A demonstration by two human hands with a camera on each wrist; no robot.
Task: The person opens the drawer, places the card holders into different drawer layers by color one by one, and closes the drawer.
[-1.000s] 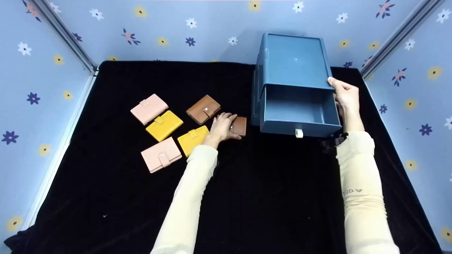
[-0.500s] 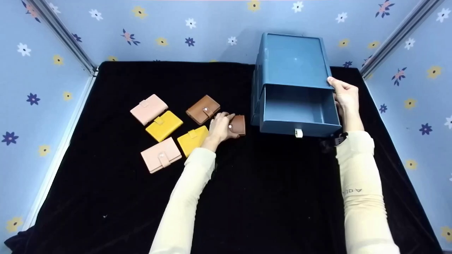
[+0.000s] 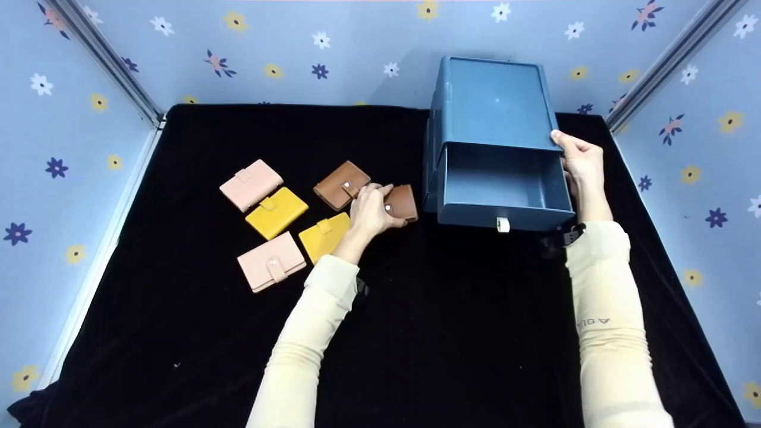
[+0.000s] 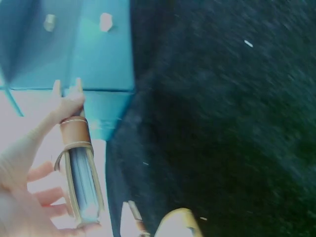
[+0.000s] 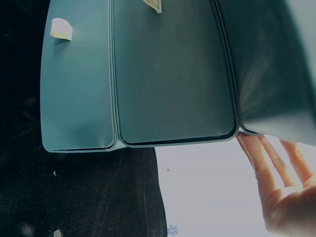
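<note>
My left hand [image 3: 370, 213] grips a brown snap-strap card holder [image 3: 402, 203]. In the left wrist view the card holder [image 4: 83, 173] stands on edge between thumb and fingers, clear sleeves showing inside. A blue drawer cabinet [image 3: 496, 104] stands at the back right, its top drawer [image 3: 505, 215] pulled out with nothing in it. My right hand [image 3: 584, 163] rests on the cabinet's right front corner, thumb on the top edge. Straight fingers [image 5: 264, 168] touch its side in the right wrist view. Beside my left hand lie another brown card holder [image 3: 343, 184] and a yellow one [image 3: 324, 235].
Further left lie a pink card holder [image 3: 251, 184], a yellow card holder [image 3: 277, 212] and a second pink card holder [image 3: 271, 261]. Black cloth [image 3: 452, 333] covers the table. Flower-patterned walls [image 3: 357, 35] enclose the back and sides.
My left hand has lifted and tilted the brown card holder slightly, moving it a little away from me. The right hand and the cabinet have stayed in place.
</note>
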